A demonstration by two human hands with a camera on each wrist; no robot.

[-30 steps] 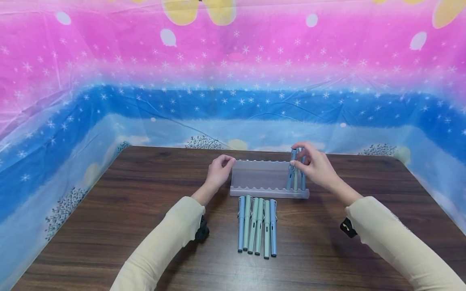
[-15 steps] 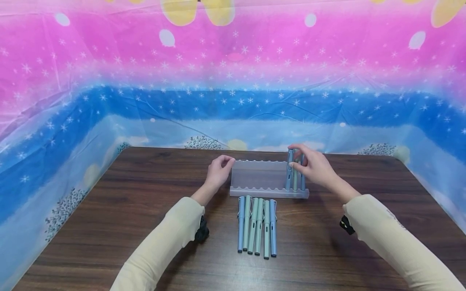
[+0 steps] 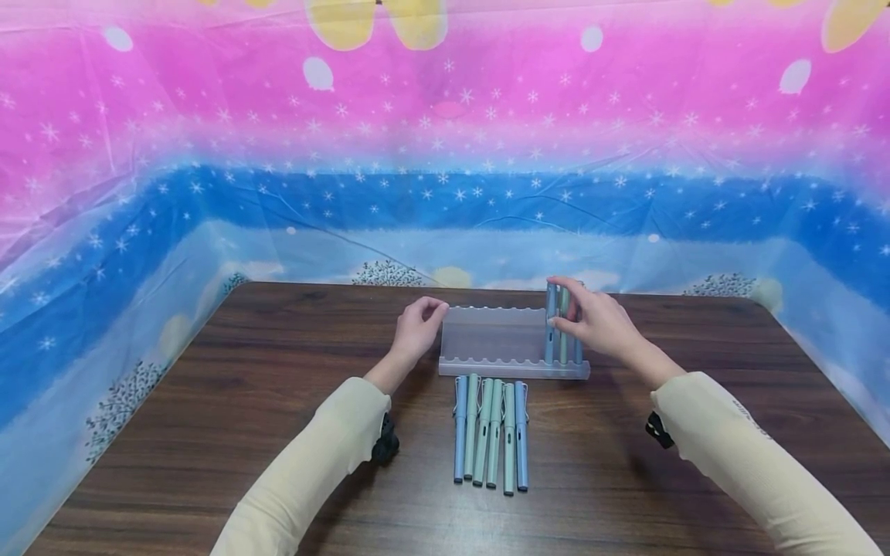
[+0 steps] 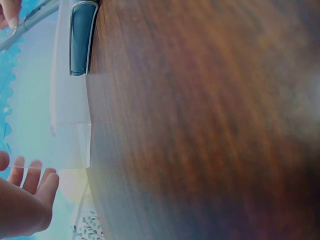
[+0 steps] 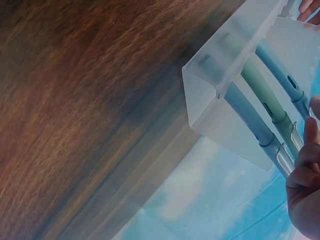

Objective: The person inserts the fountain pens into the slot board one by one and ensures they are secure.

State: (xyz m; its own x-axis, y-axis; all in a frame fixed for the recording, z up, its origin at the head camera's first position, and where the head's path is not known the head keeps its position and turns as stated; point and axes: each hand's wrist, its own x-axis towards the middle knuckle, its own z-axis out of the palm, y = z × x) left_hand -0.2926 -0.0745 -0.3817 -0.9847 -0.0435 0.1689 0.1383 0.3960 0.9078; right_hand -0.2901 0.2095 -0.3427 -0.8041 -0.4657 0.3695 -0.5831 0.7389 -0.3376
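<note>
A clear plastic pen rack (image 3: 494,333) with scalloped edges stands near the back of the table. My left hand (image 3: 416,328) pinches its upper left corner between thumb and fingers. At the right end, three capped pens lean upright in the slots. My right hand (image 3: 603,320) holds the leftmost of these, a blue pen (image 3: 550,344), index finger at its top and thumb near the clip. Beside it stand a green pen (image 5: 257,85) and another blue pen (image 5: 249,116), partly behind the hand in the head view.
Several green and blue pens, among them a blue pen (image 3: 460,432) and a green pen (image 3: 510,440), lie in a row in front of the rack. The brown wooden table (image 3: 278,432) is bordered by a patterned cloth backdrop (image 3: 389,201).
The right hand has shifted slightly left with the blue pen, which has gone from slightly tilted to nearly upright in its slot. The left hand stays at the rack's corner.
</note>
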